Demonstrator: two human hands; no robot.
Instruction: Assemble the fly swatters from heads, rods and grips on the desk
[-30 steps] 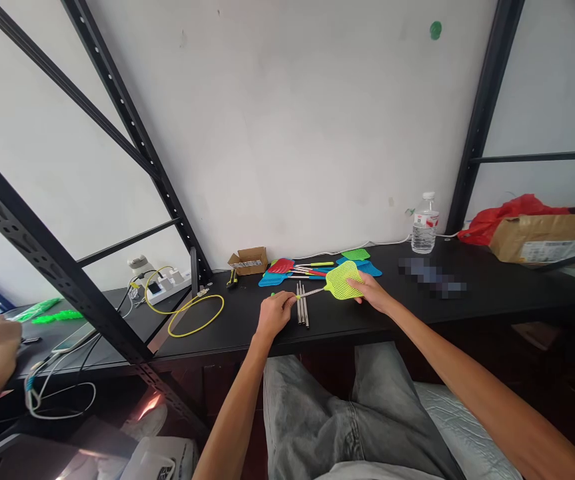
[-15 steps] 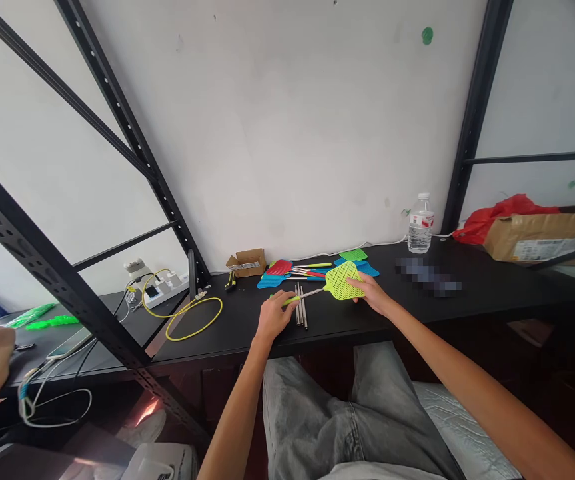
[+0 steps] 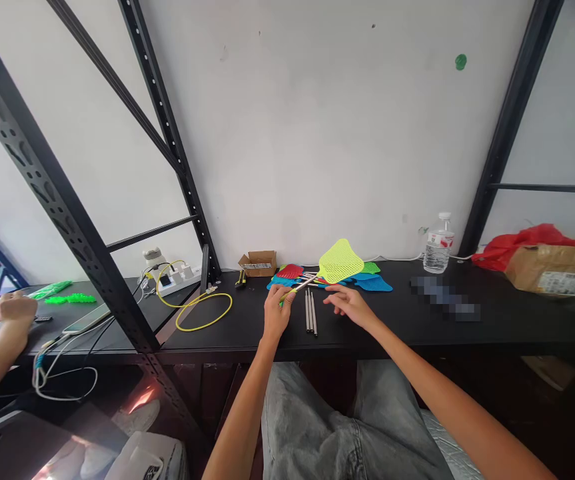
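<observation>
Two bare hands are out over the black shelf board [image 3: 492,320] in front of me. My left hand [image 3: 276,313] has its fingers pinched shut on the thin metal handle of a yellow-green plastic mesh fly swatter [image 3: 340,262], whose square head is lifted off the board and tilts up toward two o'clock from that hand. My right hand [image 3: 350,305] hovers just at three o'clock of the left, fingers spread and loosely curled, holding nothing that I can see, with its fingertips under the raised head. Between the two hands, a few bare metal rods [image 3: 310,311] lie side by side on the board, running toward me. Behind the rods, at twelve o'clock, a heap of red, blue and green fly swatters [image 3: 367,280] rests against the wall, with a small open cardboard box [image 3: 258,262] at its nine o'clock side. A loop of yellow cable [image 3: 203,311] lies at nine o'clock of my left hand. A clear plastic water bottle [image 3: 438,243] stands upright well off at two o'clock. Far at nine o'clock, another person's hand [image 3: 14,311] rests on the neighbouring shelf.
</observation>
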